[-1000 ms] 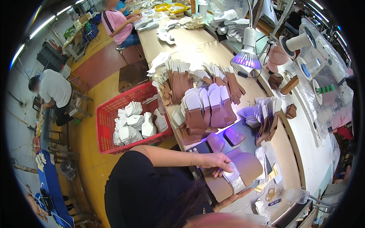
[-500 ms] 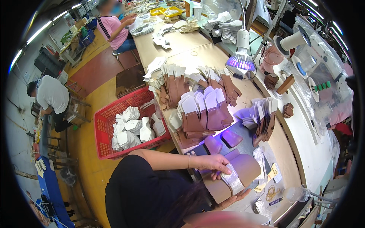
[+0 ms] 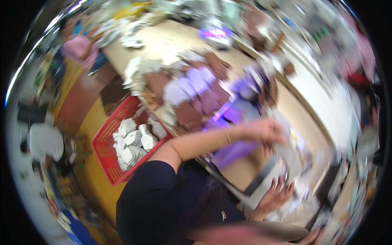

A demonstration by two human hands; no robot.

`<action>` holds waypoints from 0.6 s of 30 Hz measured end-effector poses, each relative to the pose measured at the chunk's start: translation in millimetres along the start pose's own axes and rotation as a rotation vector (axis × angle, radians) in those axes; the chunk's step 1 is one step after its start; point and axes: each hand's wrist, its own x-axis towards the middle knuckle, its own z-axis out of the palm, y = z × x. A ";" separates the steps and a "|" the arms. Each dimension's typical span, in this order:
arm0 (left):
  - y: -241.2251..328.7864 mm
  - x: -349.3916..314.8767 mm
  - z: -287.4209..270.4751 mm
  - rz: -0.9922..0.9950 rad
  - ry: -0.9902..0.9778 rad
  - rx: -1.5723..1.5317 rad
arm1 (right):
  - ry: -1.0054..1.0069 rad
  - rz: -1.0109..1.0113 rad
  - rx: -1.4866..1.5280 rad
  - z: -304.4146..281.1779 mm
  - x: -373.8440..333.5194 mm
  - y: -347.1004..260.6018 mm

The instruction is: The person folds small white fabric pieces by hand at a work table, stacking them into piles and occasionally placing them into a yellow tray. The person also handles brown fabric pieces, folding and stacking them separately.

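My left hand [image 3: 265,131] reaches across the work area near a pale grey panel [image 3: 286,143]. Motion smears its fingers, so whether it holds anything cannot be made out. Lower and nearer, my right hand [image 3: 272,200] has its fingers spread, with nothing visible in it. Between my hands and the table's near edge lies a tan-brown sheet [image 3: 245,169], bordered by a dark strip. Beyond my left forearm stand stacks of brown pieces with white tops [image 3: 198,92], under purple light.
A red plastic basket [image 3: 102,143] of white cut pieces [image 3: 130,143] sits left of the table. At the bottom right, part of another hand [image 3: 312,237] shows; whose is unclear. A person in pink [image 3: 80,51] is at the far left. A lit lamp [image 3: 215,33] stands over the table.
The view has swung and blurred. My left hand has moved up and right from the brown sheet. My right hand has come out from under the sheet and spread its fingers.
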 end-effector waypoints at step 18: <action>-16.4 100.2 -76.4 -0.356 -0.034 0.303 | 0.077 -0.028 -0.350 -35.4 -23.2 -47.7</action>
